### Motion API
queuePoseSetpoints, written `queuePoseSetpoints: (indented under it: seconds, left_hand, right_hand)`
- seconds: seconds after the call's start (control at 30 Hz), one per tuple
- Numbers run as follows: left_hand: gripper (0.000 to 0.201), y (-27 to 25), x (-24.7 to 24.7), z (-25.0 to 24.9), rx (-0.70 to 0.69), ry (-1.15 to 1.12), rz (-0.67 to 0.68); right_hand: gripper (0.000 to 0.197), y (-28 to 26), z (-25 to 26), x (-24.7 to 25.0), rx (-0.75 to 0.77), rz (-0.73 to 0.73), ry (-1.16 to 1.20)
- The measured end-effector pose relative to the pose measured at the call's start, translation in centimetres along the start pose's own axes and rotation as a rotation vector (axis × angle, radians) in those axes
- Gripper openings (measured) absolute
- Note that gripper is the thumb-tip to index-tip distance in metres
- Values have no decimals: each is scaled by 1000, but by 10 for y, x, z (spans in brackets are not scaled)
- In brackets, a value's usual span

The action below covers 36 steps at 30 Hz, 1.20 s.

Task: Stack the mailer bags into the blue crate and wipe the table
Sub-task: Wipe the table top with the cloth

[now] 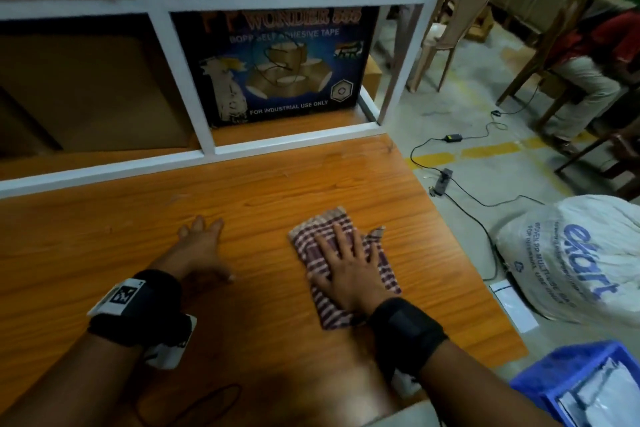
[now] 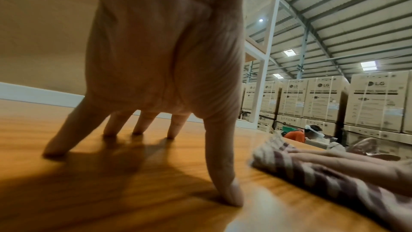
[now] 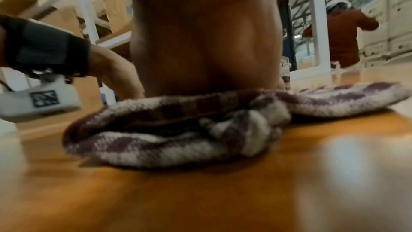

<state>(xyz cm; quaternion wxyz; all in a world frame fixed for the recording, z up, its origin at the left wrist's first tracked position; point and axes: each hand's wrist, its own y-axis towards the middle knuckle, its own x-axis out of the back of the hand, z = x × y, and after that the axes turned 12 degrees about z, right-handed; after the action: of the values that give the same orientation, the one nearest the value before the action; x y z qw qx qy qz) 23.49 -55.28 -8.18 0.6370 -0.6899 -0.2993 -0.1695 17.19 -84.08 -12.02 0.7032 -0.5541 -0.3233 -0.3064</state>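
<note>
A maroon-and-white checked cloth (image 1: 325, 308) lies on the orange wooden table (image 1: 263, 191). My right hand (image 1: 346, 260) presses flat on the cloth with its fingers spread and straight. In the right wrist view the cloth (image 3: 178, 130) bunches under the palm. My left hand (image 1: 202, 243) rests on its spread fingertips on the bare table, left of the cloth, holding nothing; the left wrist view shows its fingertips (image 2: 231, 195) on the wood and the cloth (image 2: 312, 170) at the right. The blue crate (image 1: 568, 371) sits on the floor at the lower right with white mailer bags (image 1: 595, 395) inside.
A white shelf frame (image 1: 207, 149) borders the table's far edge, with a tape carton (image 1: 277, 66) on it. A white woven sack (image 1: 581, 256) and a flat white mailer (image 1: 516, 305) lie on the floor right of the table. Cables, chairs and a seated person lie beyond.
</note>
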Motion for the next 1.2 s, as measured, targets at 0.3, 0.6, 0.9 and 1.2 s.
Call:
queuePoseSetpoints:
  seconds: [0.3,0.6,0.9,1.2]
  left_hand:
    - [148,23,12,25,-102,15,59]
    - [154,45,60,28,-24,13,140]
    - [175,82,68,31,-24,17,170]
    - [172,86,63,30,-28,43,148]
  right_hand:
    - [77,74,15,60,-222,-78,184]
    - [77,125,48,85,133,4,-90]
    - [80,181,49,133,-323,-59,218]
    - [69,178,57,122,280,-26,-199]
